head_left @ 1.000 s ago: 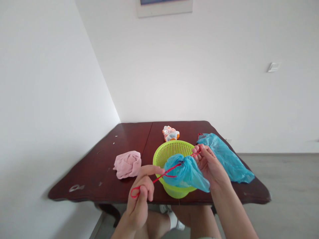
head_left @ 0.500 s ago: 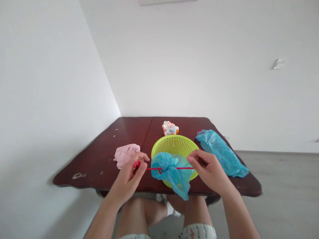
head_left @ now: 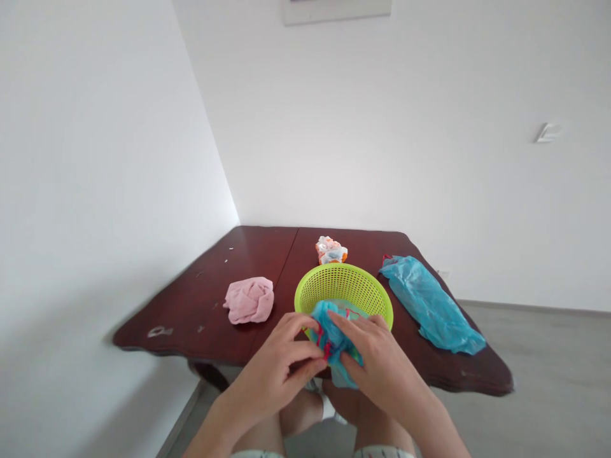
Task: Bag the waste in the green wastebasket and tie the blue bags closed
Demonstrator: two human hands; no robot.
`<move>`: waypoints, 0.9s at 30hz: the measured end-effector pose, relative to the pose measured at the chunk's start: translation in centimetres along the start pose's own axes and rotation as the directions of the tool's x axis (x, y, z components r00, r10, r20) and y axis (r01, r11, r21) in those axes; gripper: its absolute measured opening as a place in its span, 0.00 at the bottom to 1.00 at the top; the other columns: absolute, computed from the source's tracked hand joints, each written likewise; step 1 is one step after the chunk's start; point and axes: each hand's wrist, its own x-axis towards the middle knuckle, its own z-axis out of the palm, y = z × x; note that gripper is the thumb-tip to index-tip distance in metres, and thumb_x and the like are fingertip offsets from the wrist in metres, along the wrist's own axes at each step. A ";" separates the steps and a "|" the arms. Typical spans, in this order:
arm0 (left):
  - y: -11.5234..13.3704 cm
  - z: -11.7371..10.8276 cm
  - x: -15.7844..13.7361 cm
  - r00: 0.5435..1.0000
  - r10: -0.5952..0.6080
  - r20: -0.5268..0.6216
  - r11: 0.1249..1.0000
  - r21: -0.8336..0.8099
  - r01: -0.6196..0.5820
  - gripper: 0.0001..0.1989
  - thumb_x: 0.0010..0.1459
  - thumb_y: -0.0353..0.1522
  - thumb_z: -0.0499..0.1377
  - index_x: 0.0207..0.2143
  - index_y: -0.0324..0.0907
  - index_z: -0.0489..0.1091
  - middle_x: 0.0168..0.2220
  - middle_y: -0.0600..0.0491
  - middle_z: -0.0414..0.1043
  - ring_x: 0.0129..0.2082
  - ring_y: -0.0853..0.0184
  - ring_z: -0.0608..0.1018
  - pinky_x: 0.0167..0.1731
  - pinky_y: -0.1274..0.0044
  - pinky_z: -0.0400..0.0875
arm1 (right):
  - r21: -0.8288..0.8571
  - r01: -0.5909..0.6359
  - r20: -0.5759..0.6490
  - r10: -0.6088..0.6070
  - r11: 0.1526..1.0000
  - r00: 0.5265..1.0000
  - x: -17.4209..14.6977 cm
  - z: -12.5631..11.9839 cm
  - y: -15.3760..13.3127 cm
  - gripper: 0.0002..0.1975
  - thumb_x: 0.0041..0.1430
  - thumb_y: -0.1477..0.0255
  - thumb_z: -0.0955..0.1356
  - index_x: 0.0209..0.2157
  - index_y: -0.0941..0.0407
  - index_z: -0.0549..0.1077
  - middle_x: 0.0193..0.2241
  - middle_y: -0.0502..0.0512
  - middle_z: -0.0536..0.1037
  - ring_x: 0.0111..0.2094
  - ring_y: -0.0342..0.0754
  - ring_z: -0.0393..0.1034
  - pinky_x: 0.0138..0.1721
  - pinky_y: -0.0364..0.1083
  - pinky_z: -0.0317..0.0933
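Note:
A blue plastic bag (head_left: 338,340) with red drawstrings lies bunched over the near side of a lime-green plastic basket (head_left: 344,275). My left hand (head_left: 291,356) is closed at the bag's left side, with red drawstring showing at its fingertips. From the right, my right hand (head_left: 375,356) grips the gathered blue plastic between thumb and fingers. Loops of the red drawstring show between the two hands. The bag's lower end hangs past the basket's near rim. My fingers partly hide the bunched neck of the bag.
A crumpled pink cloth (head_left: 250,300) lies left of the basket on the dark wooden table (head_left: 224,340). Behind the basket is a crumpled white-and-orange plastic bag (head_left: 330,250). Another blue plastic bag (head_left: 432,305) lies flat at the right. White walls stand left and behind.
My hands have come together over the blue bag from wide apart, where they held the red drawstring stretched. The string is now slack and looped, and the bag is bunched more tightly.

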 end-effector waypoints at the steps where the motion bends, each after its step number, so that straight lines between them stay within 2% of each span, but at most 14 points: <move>1: 0.1 0.7 -0.2 1.000 0.016 -0.019 1.000 0.008 -0.016 0.06 0.81 0.38 0.68 0.47 0.51 0.84 0.66 0.49 0.78 0.70 0.53 0.78 0.72 0.59 0.75 | 0.014 0.000 0.018 0.000 1.000 1.000 0.6 0.4 -0.1 0.33 0.66 0.83 0.70 0.69 0.46 0.80 0.54 0.57 0.91 0.56 0.63 0.88 0.61 0.65 0.78; 2: 0.0 1.4 -0.4 0.999 0.016 -0.046 1.000 0.015 -0.015 0.02 0.79 0.38 0.71 0.50 0.52 0.82 0.70 0.48 0.76 0.73 0.51 0.76 0.74 0.57 0.75 | 0.031 -0.001 0.013 0.000 1.000 1.000 1.2 0.6 -0.2 0.28 0.66 0.83 0.69 0.63 0.48 0.83 0.51 0.57 0.92 0.54 0.63 0.88 0.58 0.63 0.79; 4: -0.7 3.3 -0.6 0.992 -0.020 -0.123 0.999 0.036 0.025 0.21 0.72 0.38 0.77 0.62 0.53 0.77 0.76 0.44 0.72 0.77 0.47 0.76 0.75 0.53 0.77 | 0.081 -0.007 -0.069 0.013 0.997 0.998 2.4 0.7 -0.3 0.23 0.68 0.82 0.68 0.57 0.49 0.85 0.50 0.58 0.92 0.52 0.63 0.88 0.56 0.62 0.81; 6: -1.9 5.4 -0.5 0.975 -0.037 -0.220 0.994 0.097 0.060 0.40 0.68 0.37 0.79 0.75 0.52 0.66 0.78 0.39 0.71 0.77 0.42 0.76 0.73 0.47 0.79 | 0.162 -0.010 -0.175 0.039 0.987 0.984 3.4 0.8 -0.7 0.24 0.71 0.80 0.67 0.61 0.49 0.82 0.53 0.59 0.91 0.53 0.62 0.88 0.56 0.62 0.82; 8: -3.2 7.3 0.0 0.952 0.000 -0.305 0.982 0.180 0.058 0.46 0.67 0.33 0.77 0.79 0.49 0.58 0.75 0.35 0.74 0.75 0.39 0.78 0.70 0.44 0.80 | 0.234 0.007 -0.237 0.051 0.972 0.970 4.1 1.1 -1.5 0.25 0.75 0.77 0.65 0.67 0.48 0.79 0.58 0.60 0.90 0.57 0.61 0.87 0.60 0.63 0.82; 11: -4.2 8.4 1.4 0.916 0.053 -0.397 0.972 0.232 0.044 0.38 0.69 0.29 0.70 0.76 0.44 0.60 0.67 0.35 0.81 0.65 0.40 0.84 0.63 0.47 0.84 | 0.208 0.050 -0.257 0.006 0.977 0.966 4.2 2.0 -2.8 0.25 0.81 0.72 0.64 0.74 0.48 0.74 0.65 0.63 0.86 0.66 0.64 0.83 0.69 0.70 0.77; 15: -3.8 6.7 3.0 0.914 -0.104 -0.391 0.981 0.113 0.160 0.19 0.71 0.28 0.64 0.62 0.46 0.70 0.55 0.42 0.85 0.52 0.47 0.86 0.52 0.55 0.84 | 0.050 0.013 -0.310 0.003 0.999 0.951 2.5 3.5 -2.7 0.25 0.84 0.66 0.66 0.76 0.44 0.75 0.67 0.67 0.81 0.67 0.69 0.79 0.68 0.77 0.74; 17: -3.6 5.6 3.4 0.913 -0.175 -0.369 0.976 0.055 0.210 0.19 0.71 0.27 0.63 0.61 0.47 0.70 0.54 0.44 0.85 0.50 0.48 0.86 0.51 0.58 0.81 | -0.037 -0.015 -0.353 0.001 0.999 0.936 1.1 4.1 -1.7 0.24 0.84 0.63 0.69 0.75 0.42 0.77 0.69 0.68 0.78 0.68 0.72 0.77 0.66 0.78 0.74; 20: -3.4 4.6 3.9 0.924 -0.162 -0.346 0.982 0.035 0.185 0.26 0.67 0.22 0.61 0.65 0.48 0.70 0.56 0.45 0.85 0.54 0.49 0.85 0.56 0.58 0.78 | -0.114 -0.014 -0.391 -0.031 0.993 0.920 -0.9 4.6 0.1 0.23 0.83 0.63 0.71 0.74 0.41 0.77 0.74 0.67 0.74 0.72 0.76 0.73 0.67 0.82 0.71; 23: -2.8 4.6 4.6 0.952 -0.096 -0.292 0.991 0.059 0.118 0.26 0.60 0.20 0.59 0.59 0.48 0.73 0.53 0.46 0.85 0.55 0.49 0.83 0.59 0.56 0.76 | -0.031 -0.005 -0.394 -0.008 1.000 0.919 -2.0 4.5 1.4 0.23 0.82 0.68 0.71 0.72 0.42 0.76 0.74 0.65 0.76 0.72 0.72 0.76 0.69 0.79 0.73; 25: -1.9 4.9 5.4 0.966 -0.057 -0.251 0.997 0.043 0.070 0.21 0.59 0.21 0.58 0.52 0.47 0.74 0.49 0.46 0.84 0.52 0.49 0.82 0.57 0.56 0.77 | 0.085 -0.014 -0.379 0.045 0.996 0.924 -1.9 4.5 1.9 0.30 0.80 0.72 0.70 0.77 0.43 0.69 0.74 0.65 0.76 0.74 0.70 0.74 0.71 0.75 0.74; 27: -0.9 5.2 6.2 0.978 -0.004 -0.207 1.000 0.012 0.006 0.15 0.58 0.24 0.58 0.45 0.47 0.71 0.45 0.46 0.82 0.48 0.50 0.81 0.54 0.57 0.77 | 0.160 -0.021 -0.366 0.079 0.987 0.927 -1.4 4.8 2.3 0.42 0.74 0.78 0.67 0.84 0.44 0.59 0.77 0.67 0.74 0.77 0.68 0.72 0.73 0.73 0.74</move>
